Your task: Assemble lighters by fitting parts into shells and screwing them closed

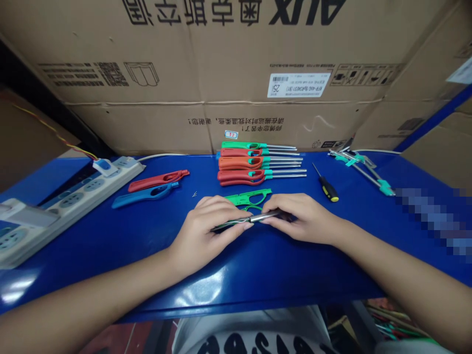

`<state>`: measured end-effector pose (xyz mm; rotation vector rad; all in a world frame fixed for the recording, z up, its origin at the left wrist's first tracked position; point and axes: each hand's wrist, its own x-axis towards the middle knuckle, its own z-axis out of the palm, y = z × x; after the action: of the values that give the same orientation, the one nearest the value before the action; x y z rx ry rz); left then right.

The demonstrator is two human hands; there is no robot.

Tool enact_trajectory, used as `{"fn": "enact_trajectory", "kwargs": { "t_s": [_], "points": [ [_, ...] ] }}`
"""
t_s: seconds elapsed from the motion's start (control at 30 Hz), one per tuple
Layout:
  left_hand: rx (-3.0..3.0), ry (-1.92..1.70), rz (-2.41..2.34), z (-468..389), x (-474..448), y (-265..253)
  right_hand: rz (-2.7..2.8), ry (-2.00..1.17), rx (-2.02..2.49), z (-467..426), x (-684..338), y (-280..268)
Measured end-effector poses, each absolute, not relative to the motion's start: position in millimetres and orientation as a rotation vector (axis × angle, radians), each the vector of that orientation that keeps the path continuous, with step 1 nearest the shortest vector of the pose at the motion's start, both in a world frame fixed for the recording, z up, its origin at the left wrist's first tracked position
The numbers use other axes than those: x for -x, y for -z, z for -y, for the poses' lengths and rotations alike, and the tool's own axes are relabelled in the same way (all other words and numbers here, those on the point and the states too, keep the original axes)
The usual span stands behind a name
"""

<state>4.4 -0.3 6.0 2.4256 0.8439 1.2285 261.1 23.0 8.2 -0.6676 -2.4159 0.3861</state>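
The fingers of my left hand (202,226) are drawn narrow, pinching thin wires (230,223) near one end of a silver tube (262,216), while those of my right hand (302,216) hold the tube's other end, partly hidden by my grip. Tube and wires make one slanting line between my hands, above the worktop (184,290) and toward its front side, the right end a little farther from me; I cannot tell how far the wires reach into the tube. Just beyond my hands lies a green shell (241,198), its lower part partly covered by my fingers. Behind it, close to the carton (177,59), lighters (239,178) lie in rows, red, orange and green, their metal barrels pointing right. To the left a red shell (147,184) and a blue shell (138,197) lie side by side, with a few tiny screws (194,194) between them and the green one. Farther left, a white power strip (75,201) runs slantwise with plugs (106,168) in it. On my right a yellow-and-black screwdriver (327,189) lies with its tip away from me, and past it sit loose rods (365,172) with teal ends.
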Motion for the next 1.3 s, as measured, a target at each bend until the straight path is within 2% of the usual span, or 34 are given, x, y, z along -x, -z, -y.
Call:
{"fn": "enact_trajectory", "kwargs": {
  "t_s": [0.2, 0.4, 0.73, 0.83, 1.07, 1.3],
  "points": [
    [-2.473, -1.255, -0.787, 2.9, -4.1, -8.2, 2.445, -0.264, 0.608, -21.7, -260.6, -6.6],
    [-2.462, -1.226, -0.827, 2.0, -3.7, -8.1, 2.475, -0.324, 0.654, -18.3, -258.0, -7.1],
    [-2.197, -1.008, -1.068, -4.7, -1.2, -1.9, 2.373, -0.311, 0.82, -39.0, -276.5, -11.6],
    [-2.272, -1.071, -1.085, -6.1, 1.8, -0.1, 2.398, -0.417, 0.885, -44.1, -284.9, -12.9],
    [-2.511, -1.142, -0.886, -5.4, 5.4, -5.8, 2.451, -1.004, 0.953, -40.2, -293.0, -27.0],
    [-2.389, -1.097, -1.028, -12.5, 3.4, -3.8, 2.528, -0.975, 0.905, -48.4, -301.6, -24.8]
  ]
}}
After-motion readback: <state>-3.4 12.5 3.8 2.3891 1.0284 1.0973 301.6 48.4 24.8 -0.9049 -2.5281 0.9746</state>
